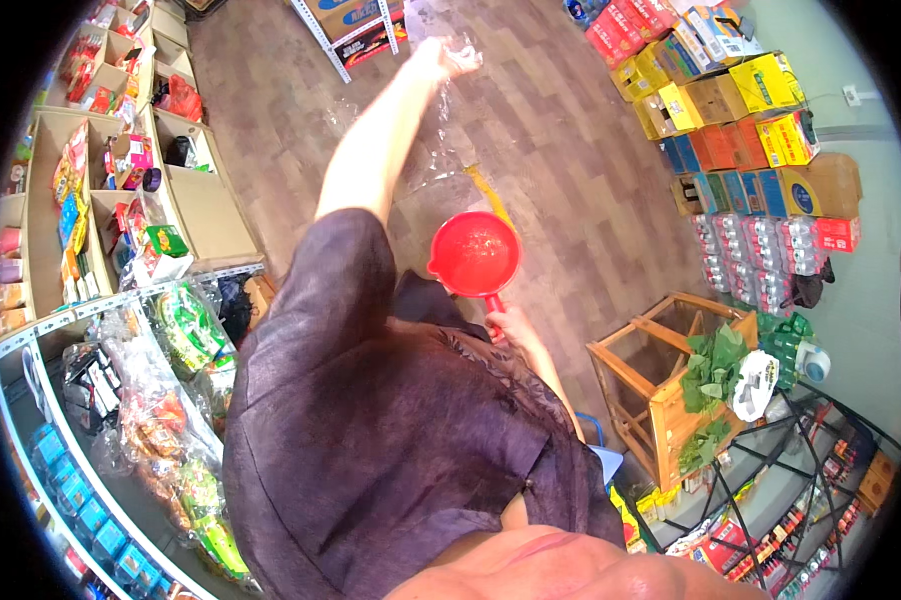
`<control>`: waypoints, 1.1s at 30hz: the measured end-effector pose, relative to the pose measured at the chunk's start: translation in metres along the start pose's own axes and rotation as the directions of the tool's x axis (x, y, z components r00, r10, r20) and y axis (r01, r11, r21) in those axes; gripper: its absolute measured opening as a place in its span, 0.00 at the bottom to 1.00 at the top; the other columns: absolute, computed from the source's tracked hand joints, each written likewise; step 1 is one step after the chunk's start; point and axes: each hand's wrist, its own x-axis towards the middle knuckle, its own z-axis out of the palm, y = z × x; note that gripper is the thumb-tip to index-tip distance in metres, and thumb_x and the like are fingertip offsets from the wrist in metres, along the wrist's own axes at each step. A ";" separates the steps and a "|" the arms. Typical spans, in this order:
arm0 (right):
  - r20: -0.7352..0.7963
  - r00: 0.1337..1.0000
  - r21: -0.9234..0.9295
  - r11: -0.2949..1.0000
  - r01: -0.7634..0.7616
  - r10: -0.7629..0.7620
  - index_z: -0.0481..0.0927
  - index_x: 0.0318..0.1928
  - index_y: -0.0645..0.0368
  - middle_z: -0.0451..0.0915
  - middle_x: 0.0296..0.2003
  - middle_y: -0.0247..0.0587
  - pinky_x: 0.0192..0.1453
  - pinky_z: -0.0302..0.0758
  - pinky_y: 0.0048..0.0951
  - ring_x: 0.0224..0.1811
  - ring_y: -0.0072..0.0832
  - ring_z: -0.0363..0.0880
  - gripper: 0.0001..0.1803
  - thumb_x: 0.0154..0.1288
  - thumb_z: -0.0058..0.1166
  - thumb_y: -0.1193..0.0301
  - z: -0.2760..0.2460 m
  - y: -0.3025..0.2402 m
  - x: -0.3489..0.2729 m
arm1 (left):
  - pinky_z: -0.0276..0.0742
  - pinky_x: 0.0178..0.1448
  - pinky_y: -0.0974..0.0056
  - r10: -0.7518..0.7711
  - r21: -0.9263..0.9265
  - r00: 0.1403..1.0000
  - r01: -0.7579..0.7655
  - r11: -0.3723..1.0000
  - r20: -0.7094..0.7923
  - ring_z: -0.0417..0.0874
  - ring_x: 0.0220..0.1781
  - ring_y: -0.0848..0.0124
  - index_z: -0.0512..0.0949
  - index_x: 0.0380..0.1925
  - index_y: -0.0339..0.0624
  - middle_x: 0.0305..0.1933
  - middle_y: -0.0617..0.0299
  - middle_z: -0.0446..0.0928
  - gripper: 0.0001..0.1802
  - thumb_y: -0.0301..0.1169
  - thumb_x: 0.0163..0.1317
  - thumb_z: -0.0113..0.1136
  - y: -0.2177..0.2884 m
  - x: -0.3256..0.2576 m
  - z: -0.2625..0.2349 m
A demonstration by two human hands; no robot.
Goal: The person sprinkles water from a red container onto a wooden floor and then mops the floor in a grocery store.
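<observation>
My right hand [511, 327] is closed around the handle of a red water dipper [455, 262], held level in front of my body. The dipper has a small spout on its left side, and clear water glints in its round bowl. My left arm stretches far forward over the floor. At its end my left hand [457, 58] has its fingers apart, with clear water splashing around it. Streaks and drops of water [443, 125] hang between that hand and the dipper. A yellow strip [488, 194] shows just beyond the dipper's rim.
Wood-look floor [551, 130] lies ahead. Shelves of packaged goods [121, 215] line the left side. A white metal rack [343, 40] stands ahead. Stacked cartons [741, 100] and bottle packs [756, 250] fill the right wall, near a wooden-framed stand [661, 400] with green leaves [714, 368].
</observation>
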 end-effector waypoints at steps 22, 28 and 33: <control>0.122 0.991 -0.165 0.983 0.079 -0.059 0.68 0.34 0.61 0.70 0.18 0.31 0.16 0.66 0.19 0.15 0.18 0.67 0.07 0.55 0.48 0.73 0.053 -0.038 0.001 | 0.75 0.43 0.63 -0.282 0.919 0.942 -0.061 0.389 0.182 0.80 0.38 0.68 0.77 0.39 0.36 0.35 0.57 0.81 0.14 0.31 0.55 0.51 -0.166 -0.182 -0.218; 0.201 0.978 -0.144 0.985 0.094 -0.064 0.68 0.35 0.60 0.71 0.21 0.31 0.17 0.68 0.18 0.16 0.17 0.68 0.06 0.56 0.47 0.74 0.081 -0.039 -0.008 | 0.75 0.45 0.54 0.108 0.837 0.971 -0.124 -0.533 0.213 0.80 0.44 0.54 0.78 0.36 0.37 0.36 0.43 0.78 0.13 0.31 0.53 0.49 -0.166 -0.245 -0.202; 0.324 0.945 -0.170 0.980 0.105 -0.045 0.68 0.35 0.60 0.71 0.22 0.31 0.17 0.68 0.17 0.17 0.16 0.69 0.06 0.56 0.48 0.74 0.119 -0.034 -0.003 | 0.78 0.32 0.56 0.216 0.572 0.966 0.098 -0.815 0.143 0.83 0.32 0.60 0.80 0.32 0.40 0.29 0.52 0.81 0.10 0.31 0.51 0.53 -0.140 -0.294 -0.227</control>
